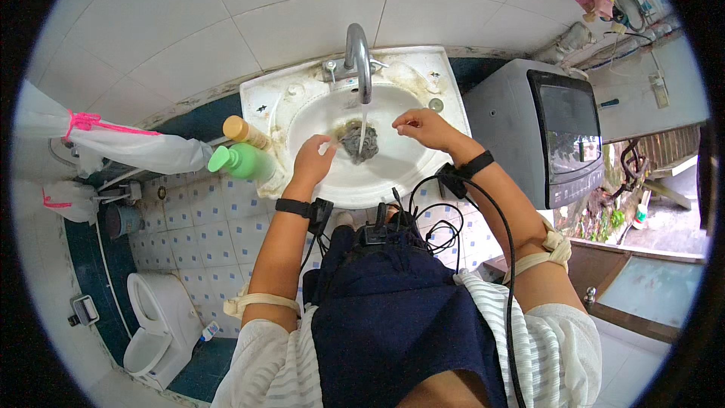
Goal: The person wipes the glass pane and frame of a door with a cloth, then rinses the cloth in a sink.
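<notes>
A crumpled dark grey wad (361,142), perhaps a cloth or scrubber, lies in the white washbasin (396,170). Water runs onto it from the curved metal tap (358,57). My left hand (312,159) hovers over the basin's left side, thumb and fingers apart, holding nothing I can see. Over the right side is my right hand (429,129), its fingers loosely bent and also seemingly with nothing in them. Both hands are apart from the wad. A black strap with a small box sits on each wrist.
A green pump bottle (243,161) and a yellowish bottle with an orange cap (247,131) stand at the basin's left edge. To the right is a grey washing machine (521,132). A toilet (158,329) stands far left. Black cables (445,230) hang before me.
</notes>
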Demonstrator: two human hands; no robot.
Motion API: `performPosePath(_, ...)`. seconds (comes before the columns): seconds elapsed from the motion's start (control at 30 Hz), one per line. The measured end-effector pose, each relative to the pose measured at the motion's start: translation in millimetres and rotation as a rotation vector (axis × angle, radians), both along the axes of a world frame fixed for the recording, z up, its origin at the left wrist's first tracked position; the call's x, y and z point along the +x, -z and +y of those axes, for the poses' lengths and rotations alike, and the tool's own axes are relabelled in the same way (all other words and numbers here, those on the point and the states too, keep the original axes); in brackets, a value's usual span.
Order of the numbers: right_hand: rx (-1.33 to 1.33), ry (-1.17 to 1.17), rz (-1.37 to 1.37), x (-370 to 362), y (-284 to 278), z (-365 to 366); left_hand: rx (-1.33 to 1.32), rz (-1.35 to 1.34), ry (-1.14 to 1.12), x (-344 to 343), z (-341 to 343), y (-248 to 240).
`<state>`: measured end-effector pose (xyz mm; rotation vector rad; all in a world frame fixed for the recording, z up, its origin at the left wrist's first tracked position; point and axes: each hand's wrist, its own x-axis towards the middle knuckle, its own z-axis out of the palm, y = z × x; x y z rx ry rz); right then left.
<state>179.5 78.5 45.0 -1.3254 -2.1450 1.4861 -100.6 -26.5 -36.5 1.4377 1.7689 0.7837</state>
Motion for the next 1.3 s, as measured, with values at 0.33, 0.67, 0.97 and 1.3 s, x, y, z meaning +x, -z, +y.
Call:
performPosePath(0.33,0.006,-0.346,-0.357,-43.6,141.3,15.2,0.01,-0.001,-0.06,-9.0,-43.1,-25.1)
performPosePath(0.67,0.104,-0.678,-0.692,-59.6,230.0,25.1,-0.047,-0.017,-0.109,-16.6,-74.6,-37.2)
performPosePath(0.97,0.23,-0.279,-0.293,-62.5,57.0,24.0,-0.014,-0.075,-0.064,-9.0,-57.3,-27.7)
performPosePath(1.3,0.039,0.02,0.297,-52.7,-66.7,-1.3,0.103,-0.135,0.063,48.6,18.0,-30.6)
